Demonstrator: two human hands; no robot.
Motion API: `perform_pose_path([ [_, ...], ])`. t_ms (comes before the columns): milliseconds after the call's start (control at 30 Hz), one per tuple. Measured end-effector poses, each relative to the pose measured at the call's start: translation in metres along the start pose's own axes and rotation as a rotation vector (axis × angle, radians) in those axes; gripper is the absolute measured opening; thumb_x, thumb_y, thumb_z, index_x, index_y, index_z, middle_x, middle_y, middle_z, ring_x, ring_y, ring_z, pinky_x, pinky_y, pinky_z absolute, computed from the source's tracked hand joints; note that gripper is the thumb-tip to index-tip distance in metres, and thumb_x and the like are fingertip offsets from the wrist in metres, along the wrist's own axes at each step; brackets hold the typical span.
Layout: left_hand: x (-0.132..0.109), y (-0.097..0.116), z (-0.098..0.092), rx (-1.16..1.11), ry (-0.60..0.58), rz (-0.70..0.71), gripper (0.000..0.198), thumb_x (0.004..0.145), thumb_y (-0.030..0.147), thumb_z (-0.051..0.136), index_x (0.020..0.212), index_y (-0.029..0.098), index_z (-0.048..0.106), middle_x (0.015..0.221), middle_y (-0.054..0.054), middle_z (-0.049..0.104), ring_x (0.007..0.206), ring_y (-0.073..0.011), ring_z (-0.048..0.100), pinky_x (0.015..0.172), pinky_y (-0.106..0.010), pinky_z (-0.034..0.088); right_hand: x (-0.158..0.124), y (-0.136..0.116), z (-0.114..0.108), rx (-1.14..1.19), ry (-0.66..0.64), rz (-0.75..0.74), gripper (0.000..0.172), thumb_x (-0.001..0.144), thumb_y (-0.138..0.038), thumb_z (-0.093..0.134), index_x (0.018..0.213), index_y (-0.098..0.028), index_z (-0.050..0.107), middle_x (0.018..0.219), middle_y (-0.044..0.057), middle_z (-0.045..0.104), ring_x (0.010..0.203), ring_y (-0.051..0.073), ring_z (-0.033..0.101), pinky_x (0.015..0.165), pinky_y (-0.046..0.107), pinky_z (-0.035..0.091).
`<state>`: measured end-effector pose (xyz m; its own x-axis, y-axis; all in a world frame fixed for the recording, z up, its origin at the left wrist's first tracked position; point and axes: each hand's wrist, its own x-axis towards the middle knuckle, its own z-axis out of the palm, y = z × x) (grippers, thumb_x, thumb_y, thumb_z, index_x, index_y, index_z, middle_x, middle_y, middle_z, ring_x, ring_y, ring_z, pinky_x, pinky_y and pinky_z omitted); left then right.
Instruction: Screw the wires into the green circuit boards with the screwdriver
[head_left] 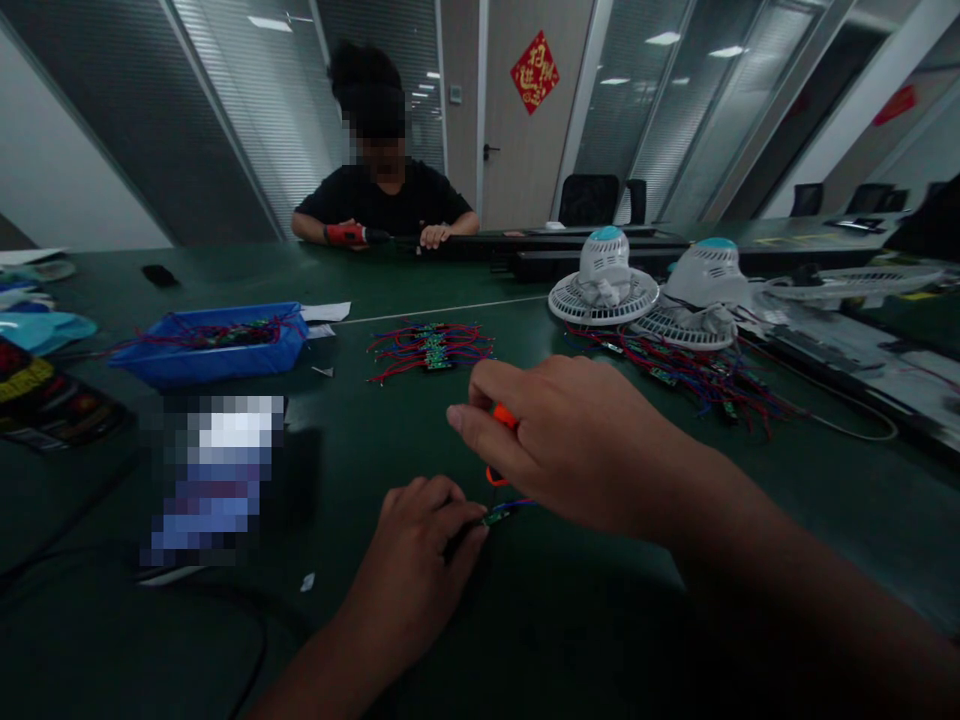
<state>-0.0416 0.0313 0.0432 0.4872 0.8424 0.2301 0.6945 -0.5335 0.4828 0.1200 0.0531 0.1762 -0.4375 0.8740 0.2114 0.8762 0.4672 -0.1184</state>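
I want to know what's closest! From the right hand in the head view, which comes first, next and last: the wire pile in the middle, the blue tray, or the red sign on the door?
1. Wire pile: just beyond the right hand, mid-table.
2. Blue tray: farther off, to the left.
3. Red sign: farthest, on the back wall door.

Small wired board (497, 515), apparently flat.

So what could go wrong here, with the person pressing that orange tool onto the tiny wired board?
1. The left hand pins the small circuit board with fingertips right beside the tip of the orange-handled tool held in the right hand; a slip might jab a finger.
2. The board is tiny and held only by fingers, so it could skid on the green table.
3. Its thin red and blue wires may snag.
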Motion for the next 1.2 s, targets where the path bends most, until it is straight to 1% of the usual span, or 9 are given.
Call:
perform_pose_path([
  [100,0.0003,0.0004,-0.0007,-0.014,-0.003,-0.013,0.020,0.083,0.015,0.057,0.096,0.024,0.070,0.090,-0.003,0.064,0.084,-0.0229,0.057,0.073,-0.040,0.043,0.0003,0.0020,0.0017,-0.003,0.013,-0.025,0.020,0.088,-0.034,0.045,0.093,-0.020,0.059,0.061,-0.001,0.054,0.051,0.013,0.038,0.049,0.028,0.017],
  [367,-0.0004,-0.0011,0.0008,-0.009,0.007,0.003,0.019,0.083,0.015,0.057,0.095,0.025,0.070,0.090,-0.003,0.064,0.084,-0.0228,0.057,0.073,-0.040,0.042,-0.0021,0.0039,0.0022,0.008,0.012,-0.040,0.022,0.086,-0.033,0.047,0.098,-0.018,0.056,0.064,0.000,0.056,0.053,0.014,0.041,0.050,0.028,0.019],
  [533,0.0001,-0.0006,-0.0007,-0.006,-0.017,-0.002,0.019,0.085,0.014,0.057,0.096,0.024,0.069,0.094,-0.004,0.064,0.087,-0.0238,0.057,0.074,-0.041,0.043,-0.0025,0.0027,0.0013,0.029,0.003,-0.053,0.022,0.085,-0.031,0.046,0.100,-0.017,0.056,0.068,0.001,0.057,0.057,0.014,0.043,0.052,0.028,0.021],
  [600,0.0005,-0.0001,-0.0016,0.002,-0.027,-0.001,0.019,0.085,0.014,0.056,0.097,0.023,0.069,0.094,-0.005,0.064,0.088,-0.0244,0.058,0.076,-0.042,0.043,-0.0027,0.0019,0.0005,0.030,0.002,-0.050,0.021,0.085,-0.032,0.046,0.097,-0.018,0.056,0.066,0.000,0.055,0.056,0.014,0.040,0.052,0.028,0.020],
  [700,0.0005,0.0004,-0.0019,0.007,-0.031,0.004,0.019,0.085,0.015,0.056,0.096,0.023,0.069,0.094,-0.005,0.064,0.089,-0.0248,0.057,0.078,-0.043,0.042,-0.0033,0.0008,-0.0011,0.011,0.009,-0.044,0.019,0.086,-0.034,0.044,0.088,-0.021,0.057,0.058,-0.003,0.049,0.050,0.012,0.030,0.050,0.029,0.016],
  [767,0.0001,0.0004,-0.0013,0.009,-0.025,0.005,0.019,0.085,0.015,0.057,0.096,0.024,0.068,0.094,-0.005,0.065,0.090,-0.0249,0.057,0.079,-0.043,0.042,-0.0037,0.0005,-0.0018,0.014,0.014,-0.034,0.025,0.089,-0.041,0.042,0.082,-0.022,0.057,0.055,-0.004,0.046,0.048,0.011,0.027,0.050,0.029,0.015],
  [867,-0.0002,0.0001,-0.0004,0.017,-0.023,0.005,0.019,0.085,0.015,0.057,0.097,0.024,0.068,0.096,-0.005,0.064,0.091,-0.0249,0.057,0.080,-0.043,0.041,-0.0036,0.0009,-0.0017,0.032,0.013,-0.030,0.038,0.091,-0.052,0.036,0.079,-0.023,0.058,0.056,-0.003,0.047,0.049,0.011,0.030,0.050,0.028,0.014],
  [1067,0.0004,-0.0003,-0.0011,0.016,-0.046,-0.012,0.020,0.086,0.016,0.055,0.098,0.024,0.069,0.097,-0.005,0.064,0.090,-0.0243,0.056,0.076,-0.041,0.041,-0.0036,0.0031,-0.0005,-0.023,0.033,-0.069,0.018,0.088,-0.033,0.045,0.085,-0.021,0.058,0.055,-0.004,0.044,0.048,0.011,0.027,0.048,0.028,0.014],
  [1200,-0.0002,-0.0001,-0.0011,0.004,-0.047,-0.018,0.020,0.087,0.016,0.055,0.098,0.024,0.069,0.096,-0.004,0.064,0.089,-0.0238,0.056,0.076,-0.041,0.041,-0.0038,0.0040,-0.0001,-0.010,0.022,-0.067,0.017,0.086,-0.032,0.047,0.092,-0.020,0.058,0.057,-0.003,0.048,0.049,0.012,0.031,0.047,0.027,0.016],
])
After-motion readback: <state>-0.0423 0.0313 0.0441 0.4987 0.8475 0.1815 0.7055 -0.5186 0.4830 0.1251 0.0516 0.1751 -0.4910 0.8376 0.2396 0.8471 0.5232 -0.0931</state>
